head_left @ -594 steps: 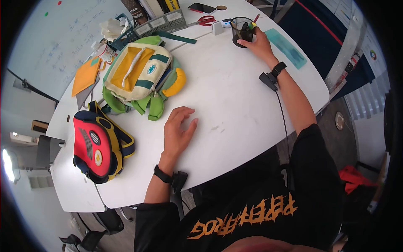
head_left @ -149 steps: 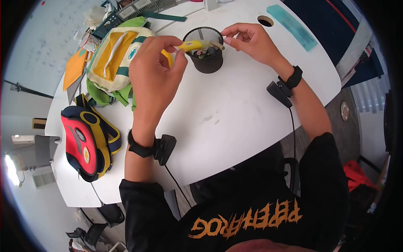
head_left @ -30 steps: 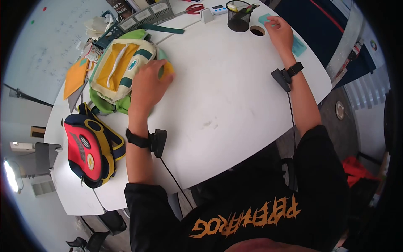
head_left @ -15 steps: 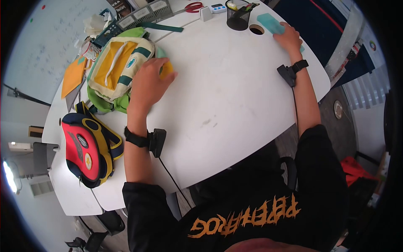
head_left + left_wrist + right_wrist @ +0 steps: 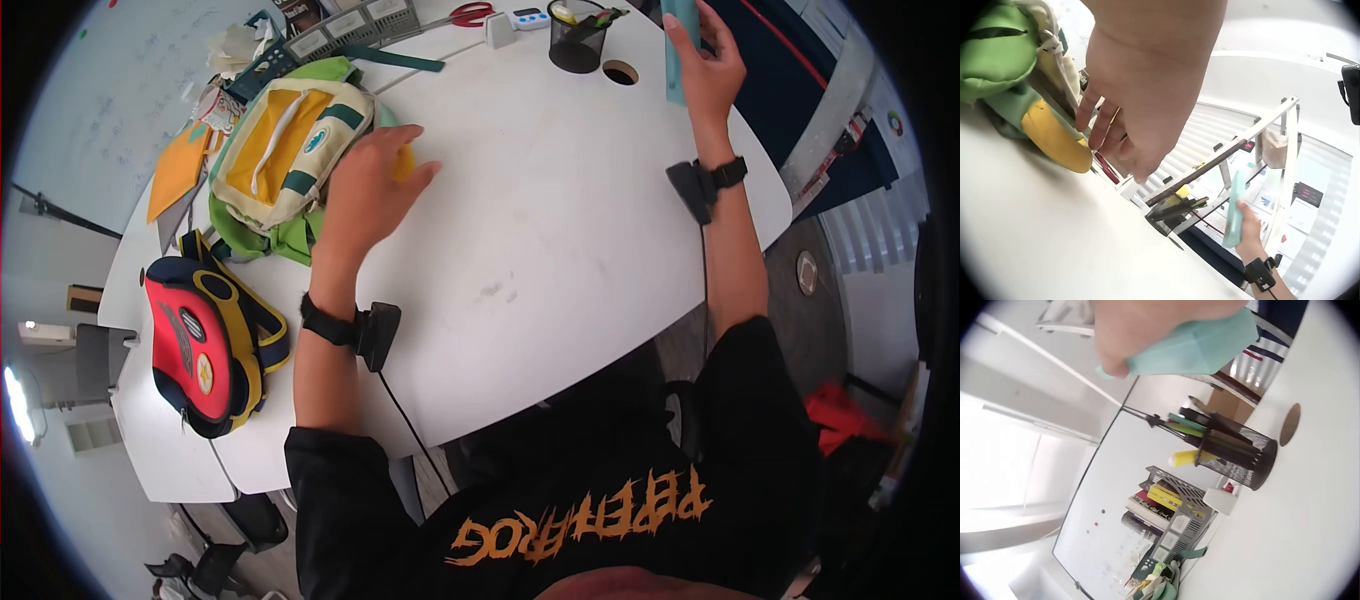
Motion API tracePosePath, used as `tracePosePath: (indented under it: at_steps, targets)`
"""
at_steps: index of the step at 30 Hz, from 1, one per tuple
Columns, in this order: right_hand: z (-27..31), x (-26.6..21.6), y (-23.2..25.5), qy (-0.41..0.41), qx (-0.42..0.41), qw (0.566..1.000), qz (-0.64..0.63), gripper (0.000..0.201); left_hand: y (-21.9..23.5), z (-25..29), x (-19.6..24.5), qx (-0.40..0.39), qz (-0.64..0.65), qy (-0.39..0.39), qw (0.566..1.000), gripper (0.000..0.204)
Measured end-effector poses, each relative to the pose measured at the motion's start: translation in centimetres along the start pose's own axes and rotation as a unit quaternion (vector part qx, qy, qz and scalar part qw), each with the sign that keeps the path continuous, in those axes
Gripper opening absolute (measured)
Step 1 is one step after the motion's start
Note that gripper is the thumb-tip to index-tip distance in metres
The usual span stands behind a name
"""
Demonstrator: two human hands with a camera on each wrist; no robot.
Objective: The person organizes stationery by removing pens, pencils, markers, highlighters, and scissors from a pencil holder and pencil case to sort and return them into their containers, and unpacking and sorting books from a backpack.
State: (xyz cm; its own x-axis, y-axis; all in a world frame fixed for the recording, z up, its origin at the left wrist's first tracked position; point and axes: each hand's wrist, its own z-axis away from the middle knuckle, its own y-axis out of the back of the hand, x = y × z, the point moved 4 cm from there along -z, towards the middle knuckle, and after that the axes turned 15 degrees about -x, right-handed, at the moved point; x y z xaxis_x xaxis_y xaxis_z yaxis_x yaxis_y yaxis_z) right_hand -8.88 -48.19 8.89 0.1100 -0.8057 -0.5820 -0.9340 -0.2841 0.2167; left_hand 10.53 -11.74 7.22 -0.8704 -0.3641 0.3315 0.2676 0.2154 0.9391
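Head view: the right hand [image 5: 714,78] grips one long teal case [image 5: 675,82]; one round mesh pen cup [image 5: 577,46] stands left of it. Two soft backpacks [image 5: 282,150] lie left of the wide left hand [image 5: 374,188].

Teal case [image 5: 1234,209], long & slim, tilted, gripped in R fingers [image 5: 682,38], up off tbl [image 5: 520,220].

two bags [image 5: 285,150] [image 5: 205,345], two hands [image 5: 375,190] [image 5: 715,80], one teal case [image 5: 1200,350], one mesh cup [image 5: 577,48]
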Motion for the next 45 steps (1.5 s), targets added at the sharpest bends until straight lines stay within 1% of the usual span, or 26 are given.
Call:
tracePosePath:
  at_steps: [1, 2, 3, 4, 5, 6, 7, 8, 9, 11, 15, 17, 18, 19, 20, 23, 26, 28, 29, 34, 39, 41, 42, 43, 44, 45]
  targets:
    - [-0.2, -2.5, -0.9, 0.098, 0.065, 0.993, 0.002, 0.033, -0.2, -0.2, 0.3, 0.012, 0.040, -0.002, 0.999, 0.043]
    - [-0.9, -3.3, -2.6, 0.100, 0.064, 0.993, -0.002, 0.033, -0.4, -0.3, 0.3, 0.022, 0.081, -0.003, 0.996, 0.044]
    - [-1.4, -2.9, -4.1, 0.033, 0.103, 0.991, -0.078, 0.030, -0.4, -0.5, 0.5, 0.022, 0.081, 0.002, 0.996, 0.044]
    - [-1.1, -2.1, -4.8, -0.039, 0.141, 0.978, -0.150, 0.026, -0.2, -0.7, 0.7, 0.029, 0.129, -0.005, 0.991, 0.050]
    - [0.3, -2.8, -4.0, -0.047, 0.139, 0.978, -0.149, 0.026, -0.3, -0.7, 0.9, 0.032, 0.177, -0.013, 0.984, 0.056]
    - [1.8, -4.7, -3.7, 0.033, -0.068, 0.983, -0.169, 0.041, -0.6, -0.8, 1.1, 0.027, 0.177, -0.012, 0.984, 0.056]
    - [3.3, -6.8, -3.8, 0.115, -0.268, 0.939, -0.182, 0.057, -0.8, -1.0, 1.1, 0.032, 0.266, -0.030, 0.963, 0.064]
    - [4.5, -7.7, -4.6, 0.092, -0.298, 0.928, -0.203, 0.056, -0.8, -1.2, 1.1, 0.036, 0.352, -0.049, 0.934, 0.073]
    - [5.7, -8.4, -6.2, 0.069, -0.329, 0.915, -0.224, 0.056, -1.0, -1.5, 1.2, 0.034, 0.350, -0.052, 0.935, 0.073]
    - [7.7, -8.9, -7.8, 0.045, -0.421, 0.875, -0.236, 0.056, -1.9, -1.4, 1.4, 0.035, 0.486, -0.083, 0.869, 0.075]
    - [9.8, -9.5, -9.1, 0.019, -0.487, 0.852, -0.192, 0.056, -1.7, -1.4, 1.8, 0.045, 0.516, -0.076, 0.852, 0.069]
    - [9.4, -9.0, -9.1, 0.039, -0.474, 0.863, -0.169, 0.055, -2.1, -1.4, 1.4, 0.034, 0.514, -0.040, 0.856, 0.066]
    - [9.2, -8.8, -9.1, 0.095, -0.484, 0.861, -0.123, 0.058, -2.3, -1.4, 1.2, 0.031, 0.516, -0.039, 0.855, 0.066]
    - [9.4, -8.9, -9.0, 0.148, -0.493, 0.854, -0.078, 0.063, -2.3, -1.4, 1.2, 0.027, 0.484, -0.003, 0.875, 0.066]
    - [9.7, -9.0, -8.9, 0.144, -0.495, 0.853, -0.080, 0.063, -2.4, -1.2, 1.0, 0.024, 0.450, 0.032, 0.892, 0.067]
    - [9.0, -9.1, -8.7, 0.142, -0.504, 0.851, -0.036, 0.067, -2.5, -1.2, 1.0, 0.065, 0.409, 0.042, 0.909, 0.067]
    - [9.1, -8.8, -8.6, 0.171, -0.500, 0.849, -0.022, 0.064, -2.7, -1.4, 0.1, 0.043, 0.359, 0.069, 0.930, 0.066]
    - [9.1, -9.0, -8.6, 0.247, -0.463, 0.851, 0.026, 0.061, -2.9, -1.0, 0.3, 0.029, 0.361, 0.079, 0.929, 0.059]
    - [9.2, -9.1, -8.6, 0.247, -0.462, 0.851, 0.026, 0.061, -2.7, -1.1, 0.4, 0.021, 0.360, 0.082, 0.929, 0.052]
    - [9.3, -9.7, -8.7, 0.307, -0.411, 0.858, 0.025, 0.058, -2.8, -1.4, 0.0, 0.015, 0.384, 0.075, 0.920, 0.050]
    - [8.9, -10.3, -8.5, 0.298, -0.401, 0.865, 0.051, 0.054, -2.8, -1.4, -0.5, -0.008, 0.388, 0.097, 0.917, 0.050]
    - [8.5, -9.8, -8.2, 0.299, -0.388, 0.869, 0.070, 0.053, -2.8, -1.4, -0.1, -0.024, 0.336, 0.048, 0.940, 0.067]
    - [7.7, -8.9, -7.9, 0.260, -0.405, 0.874, 0.066, 0.053, -3.0, -1.1, 0.1, -0.026, 0.339, 0.052, 0.939, 0.067]
    - [7.3, -8.3, -7.6, 0.222, -0.420, 0.878, 0.061, 0.053, -2.8, -0.9, 1.0, -0.036, 0.349, 0.025, 0.936, 0.068]
    - [7.1, -7.9, -7.4, 0.167, -0.442, 0.880, 0.051, 0.045, -2.4, -1.0, 1.6, -0.045, 0.356, -0.006, 0.933, 0.069]
    - [7.1, -7.8, -7.9, 0.171, -0.440, 0.880, 0.052, 0.045, -2.2, -1.0, 1.6, -0.041, 0.354, -0.008, 0.934, 0.069]
